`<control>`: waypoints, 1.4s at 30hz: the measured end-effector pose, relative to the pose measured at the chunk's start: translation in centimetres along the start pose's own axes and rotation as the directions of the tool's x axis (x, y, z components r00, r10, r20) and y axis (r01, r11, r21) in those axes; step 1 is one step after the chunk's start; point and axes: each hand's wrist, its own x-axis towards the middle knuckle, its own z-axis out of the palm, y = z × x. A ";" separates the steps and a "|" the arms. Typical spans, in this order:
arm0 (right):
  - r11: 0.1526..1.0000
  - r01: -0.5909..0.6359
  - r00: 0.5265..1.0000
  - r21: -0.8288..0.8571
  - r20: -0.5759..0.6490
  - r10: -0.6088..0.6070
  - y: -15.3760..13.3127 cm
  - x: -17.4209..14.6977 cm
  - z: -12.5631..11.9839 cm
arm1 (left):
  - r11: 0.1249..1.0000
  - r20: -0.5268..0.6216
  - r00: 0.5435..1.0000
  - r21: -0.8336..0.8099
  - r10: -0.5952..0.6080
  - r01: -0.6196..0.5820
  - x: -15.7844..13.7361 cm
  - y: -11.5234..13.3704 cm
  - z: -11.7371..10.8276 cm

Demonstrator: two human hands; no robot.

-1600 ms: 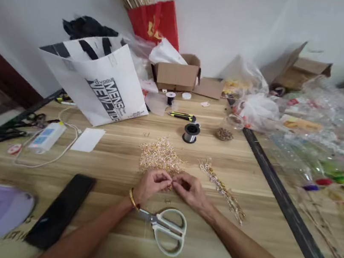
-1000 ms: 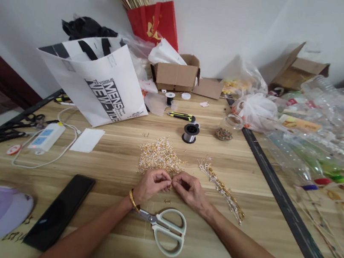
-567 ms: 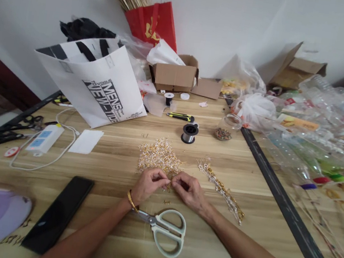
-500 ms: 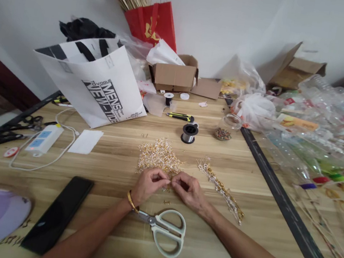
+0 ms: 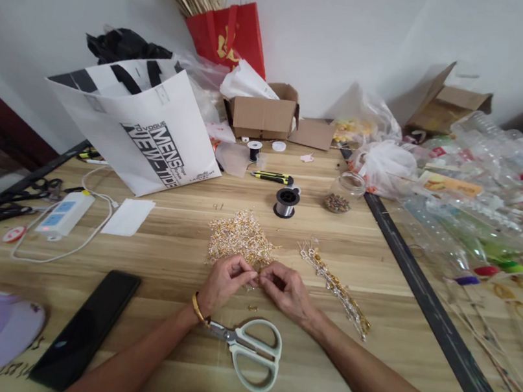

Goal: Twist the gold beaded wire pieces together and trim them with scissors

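While both hands meet at the near edge of the gold bead pile [image 5: 239,245], the left hand [image 5: 224,280] and the right hand [image 5: 287,290] each pinch with thumb and forefinger on 1 tiny gold piece [image 5: 256,280] held between them, just above the wooden surface [image 5: 173,261]. That piece is too small to make out in detail. It is probably very light, thin and easily bent, and slick enough to slip from the fingertips, so a fine pinch at each end, close to the joint, looks like the safest hold; squeezing its middle could deform it. The loose pile would scatter at a careless brush of the wrist.

A finished beaded strand [image 5: 336,289] lies just right of the right hand, stretched diagonally and apart from the pile. White-handled scissors [image 5: 251,350] rest near the wrists, under the forearms. A wire spool [image 5: 285,201] and a small jar [image 5: 344,193] stand beyond the pile, and a black phone [image 5: 87,327] lies well to the left.
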 end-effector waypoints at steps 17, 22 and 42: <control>1.000 0.001 1.000 -0.018 -0.004 -0.001 -0.2 0.0 -0.1 | 0.999 0.030 0.999 -0.040 -0.021 0.022 -0.1 0.0 -0.1; 0.999 0.016 1.000 -0.028 -0.001 -0.016 0.0 0.0 0.0 | 0.997 -0.047 0.997 0.052 0.053 -0.050 0.1 -0.1 -0.4; 0.999 0.017 1.000 -0.044 -0.004 -0.017 -0.2 0.0 -0.2 | 0.981 0.064 0.996 -0.182 -0.058 0.068 0.4 0.0 -0.6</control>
